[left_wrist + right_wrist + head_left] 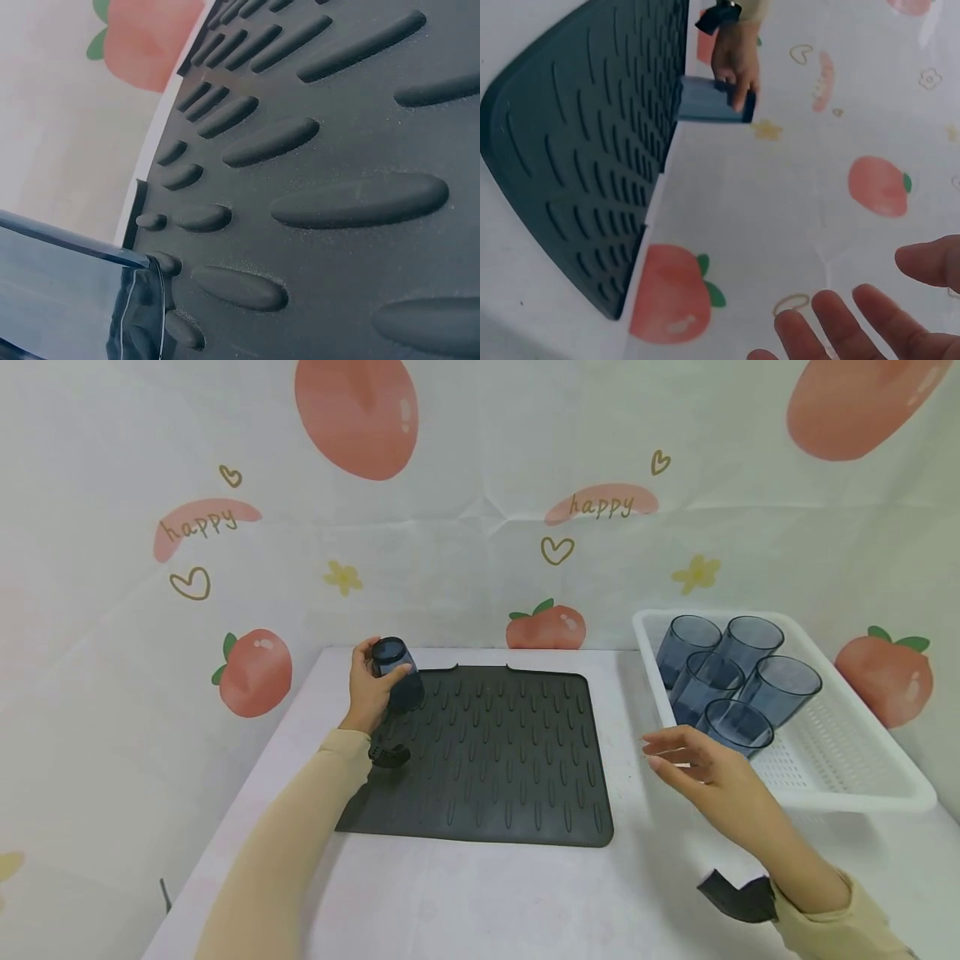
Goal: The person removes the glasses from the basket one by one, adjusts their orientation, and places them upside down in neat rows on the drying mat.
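Note:
My left hand (pixel 367 689) grips a blue-tinted drinking glass (pixel 397 668) over the back left corner of a dark ridged drying mat (pixel 487 760). The glass looks upside down, its thick base uppermost. In the left wrist view the lower part of the glass (pixel 67 277) shows against the mat; whether its rim touches I cannot tell. From the right wrist view, the fingers of the left hand (pixel 739 64) wrap the base end of the glass (pixel 709 101). My right hand (pixel 716 785) holds nothing, fingers spread, in front of a white basket (pixel 847 797).
Several more blue glasses (pixel 783 685) stand tilted in the left part of the basket, rims up. The mat lies on a white table (pixel 465 893). Behind it hangs a white sheet (pixel 450 560) printed with peaches. Black straps show at both wrists.

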{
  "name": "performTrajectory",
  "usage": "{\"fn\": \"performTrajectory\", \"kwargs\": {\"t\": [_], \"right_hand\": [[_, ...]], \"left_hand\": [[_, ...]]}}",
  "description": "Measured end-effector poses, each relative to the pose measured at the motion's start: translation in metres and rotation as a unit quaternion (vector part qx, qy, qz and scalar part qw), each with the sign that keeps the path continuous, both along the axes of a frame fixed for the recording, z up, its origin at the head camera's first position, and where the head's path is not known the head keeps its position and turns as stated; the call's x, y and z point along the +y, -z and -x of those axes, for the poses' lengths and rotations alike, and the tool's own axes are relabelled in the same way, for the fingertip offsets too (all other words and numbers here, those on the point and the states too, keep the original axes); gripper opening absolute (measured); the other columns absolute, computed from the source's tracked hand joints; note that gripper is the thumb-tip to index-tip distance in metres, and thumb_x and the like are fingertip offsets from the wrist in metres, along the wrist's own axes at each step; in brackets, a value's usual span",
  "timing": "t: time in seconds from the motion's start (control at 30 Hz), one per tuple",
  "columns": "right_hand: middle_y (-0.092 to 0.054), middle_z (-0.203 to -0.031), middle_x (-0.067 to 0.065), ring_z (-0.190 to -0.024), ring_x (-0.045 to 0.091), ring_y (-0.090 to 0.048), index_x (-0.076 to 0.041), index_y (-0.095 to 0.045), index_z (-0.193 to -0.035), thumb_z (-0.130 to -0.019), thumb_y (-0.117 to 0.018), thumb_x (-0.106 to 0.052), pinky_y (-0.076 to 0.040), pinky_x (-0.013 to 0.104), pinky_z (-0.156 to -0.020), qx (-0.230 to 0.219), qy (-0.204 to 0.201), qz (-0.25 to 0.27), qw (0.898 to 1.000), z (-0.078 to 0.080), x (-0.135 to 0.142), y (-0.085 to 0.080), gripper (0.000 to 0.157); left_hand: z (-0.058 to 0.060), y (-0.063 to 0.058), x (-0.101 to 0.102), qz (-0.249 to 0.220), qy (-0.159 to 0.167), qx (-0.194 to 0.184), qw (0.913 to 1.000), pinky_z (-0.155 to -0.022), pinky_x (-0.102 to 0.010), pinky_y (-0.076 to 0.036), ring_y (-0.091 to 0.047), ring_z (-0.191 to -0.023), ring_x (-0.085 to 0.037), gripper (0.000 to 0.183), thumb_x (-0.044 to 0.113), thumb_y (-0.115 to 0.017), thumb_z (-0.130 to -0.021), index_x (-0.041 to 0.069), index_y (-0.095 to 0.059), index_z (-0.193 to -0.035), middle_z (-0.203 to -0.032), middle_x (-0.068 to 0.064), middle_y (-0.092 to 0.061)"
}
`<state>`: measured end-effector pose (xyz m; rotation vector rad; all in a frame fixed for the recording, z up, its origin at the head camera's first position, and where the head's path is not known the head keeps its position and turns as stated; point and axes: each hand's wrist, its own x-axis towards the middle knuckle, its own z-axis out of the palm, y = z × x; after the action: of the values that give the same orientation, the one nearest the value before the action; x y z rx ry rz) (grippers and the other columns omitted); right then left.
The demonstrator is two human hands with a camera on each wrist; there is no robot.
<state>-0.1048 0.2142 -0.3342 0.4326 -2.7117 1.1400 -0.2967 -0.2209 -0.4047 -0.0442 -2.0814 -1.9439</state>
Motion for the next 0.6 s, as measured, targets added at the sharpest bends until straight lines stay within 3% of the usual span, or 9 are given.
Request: {"fn": "performTrajectory", "kwargs": {"t": [0.13, 0.27, 0.37, 0.6], "right_hand": [[-0.068, -0.111, 0.002, -0.092, -0.018, -0.055, -0.013, -0.061, -0.120, -0.094, -0.065, -0.017, -0.047, 0.005, -0.075, 0.026, 0.022, 0.017, 0.999, 0.002, 0.011, -0.001, 0.026], [-0.063, -0.109, -0.021, -0.097, -0.019, -0.054, -0.009, -0.060, -0.123, -0.093, -0.065, -0.008, -0.043, 0.000, -0.078, 0.063, 0.038, 0.052, 0.996, 0.005, 0.019, -0.001, 0.030], [-0.058, -0.112, -0.031, -0.103, -0.016, -0.054, -0.003, -0.058, -0.125, -0.090, -0.064, 0.002, -0.042, 0.000, -0.082, 0.101, 0.036, 0.090, 0.990, 0.008, 0.023, 0.000, 0.035], [-0.058, -0.125, -0.021, -0.115, -0.007, -0.054, 0.005, -0.052, -0.131, -0.086, -0.060, 0.016, -0.041, 0.004, -0.094, 0.190, 0.022, 0.143, 0.971, 0.016, 0.032, 0.007, 0.048]], "left_hand": [[0.000, 0.000, 0.000, 0.006, 0.000, -0.001, 1.0000, -0.109, -0.036, -0.039, -0.042, -0.133, -0.022, 0.074, 0.000, -0.071, -0.086, 0.004, -0.027, -0.146, -0.139, -0.012, -0.038], [0.000, 0.000, -0.001, 0.010, 0.001, -0.003, 0.9999, -0.109, -0.036, -0.038, -0.040, -0.134, -0.021, 0.075, 0.003, -0.071, -0.086, 0.004, -0.026, -0.146, -0.141, -0.013, -0.037], [0.001, 0.001, -0.002, 0.012, 0.001, -0.007, 0.9999, -0.110, -0.036, -0.038, -0.039, -0.136, -0.020, 0.075, 0.006, -0.072, -0.087, 0.005, -0.026, -0.146, -0.142, -0.014, -0.036], [0.002, 0.002, -0.002, 0.013, 0.001, -0.009, 0.9999, -0.111, -0.036, -0.037, -0.038, -0.137, -0.020, 0.074, 0.007, -0.072, -0.086, 0.007, -0.028, -0.146, -0.142, -0.014, -0.036]]}}
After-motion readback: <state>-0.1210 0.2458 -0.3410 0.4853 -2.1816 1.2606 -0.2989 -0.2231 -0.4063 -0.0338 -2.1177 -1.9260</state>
